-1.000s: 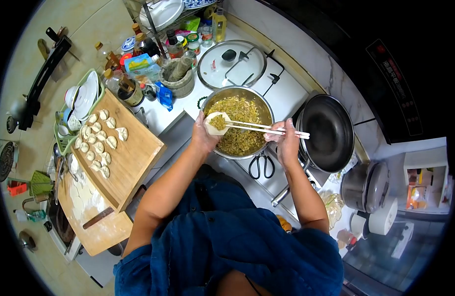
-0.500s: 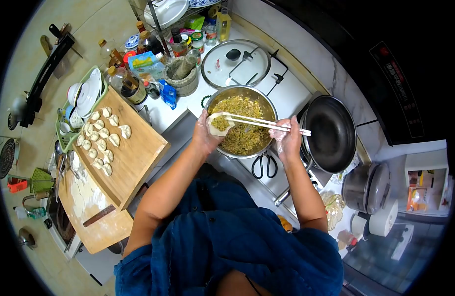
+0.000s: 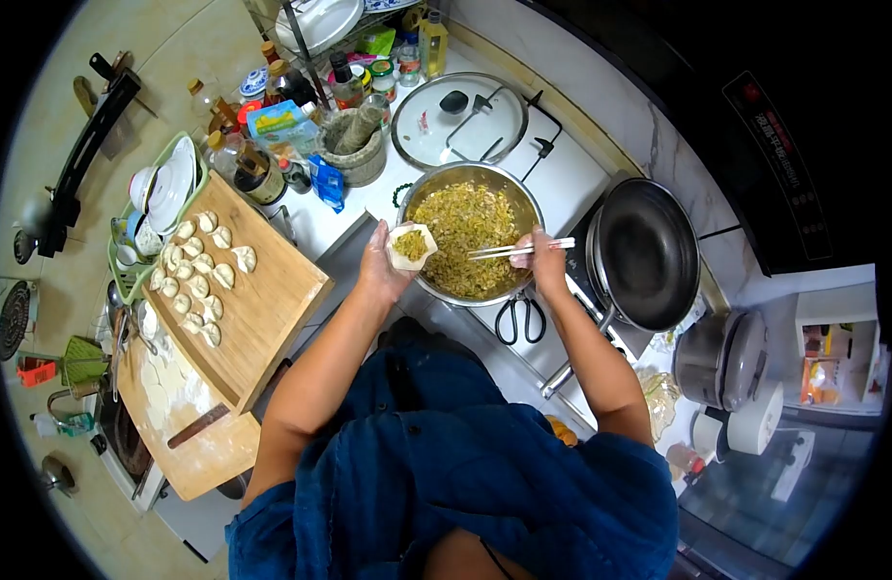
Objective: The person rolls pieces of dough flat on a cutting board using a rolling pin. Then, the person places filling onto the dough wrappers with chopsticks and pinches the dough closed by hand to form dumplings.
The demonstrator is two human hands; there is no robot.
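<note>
"with the bowl (image 3: pixel 521 203) as clock centre, where are your hands?"

"my left hand (image 3: pixel 376 266) is cupping a round wrapper (image 3: pixel 422 260) with a dab of filling (image 3: pixel 408 245) on it, between eight and nine, by the rim. toward four, my right hand (image 3: pixel 542 261) is closing narrowly around white chopsticks (image 3: pixel 504 252), and their tips are resting in the chopped mixture (image 3: pixel 465 208)."

"what is the worktop (image 3: pixel 364 201) carrying?"

"a glass lid (image 3: pixel 460 126) is lying at twelve, and a stone mortar (image 3: pixel 354 164) is standing at ten. a black pan (image 3: pixel 649 256) is sitting at three; black-handled scissors (image 3: pixel 515 324) are lying at five, just beside the bowl."

"and further out in the room?"

"a wooden tray (image 3: pixel 267 300) is holding dumplings (image 3: pixel 202 263) between eight and nine. at eight, a floury board (image 3: pixel 214 454) is jutting from under it. a metal pot (image 3: pixel 702 358) is standing at four, and just past nine a dark knife rack (image 3: pixel 88 159) is hanging on the beige wall (image 3: pixel 165 58)."
</note>
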